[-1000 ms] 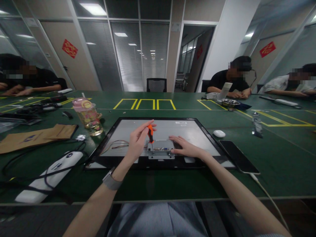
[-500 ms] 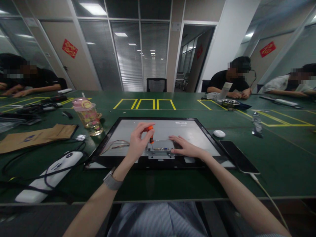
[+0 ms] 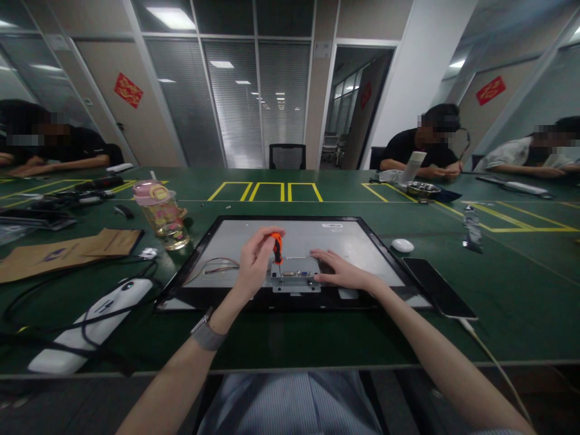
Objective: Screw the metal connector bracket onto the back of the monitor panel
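A flat display panel (image 3: 244, 232) with a black frame lies back-side up on the green table in front of me. At its near edge sits a metal bracket (image 3: 296, 289) with connector ports along its side. My left hand (image 3: 254, 258) grips an orange-and-black screwdriver (image 3: 278, 249), upright, its shaft pointing down at the left part of the bracket. My right hand (image 3: 342, 269) lies with fingers spread at the bracket's right end, thumb near the ports. Loose thin wires (image 3: 215, 264) rest on the panel to the left.
Left of the panel stand a pink-lidded bottle (image 3: 161, 214), a brown paper bag (image 3: 67, 251) and a white power strip (image 3: 93, 326) with black cables. On the right lie a phone (image 3: 439, 287) with its cable and a white mouse-shaped object (image 3: 403, 245). Several people sit across the table.
My left fingers have shifted round the screwdriver handle, so more of the orange grip shows. The screwdriver stays over the same part of the bracket, and my right hand has hardly moved.
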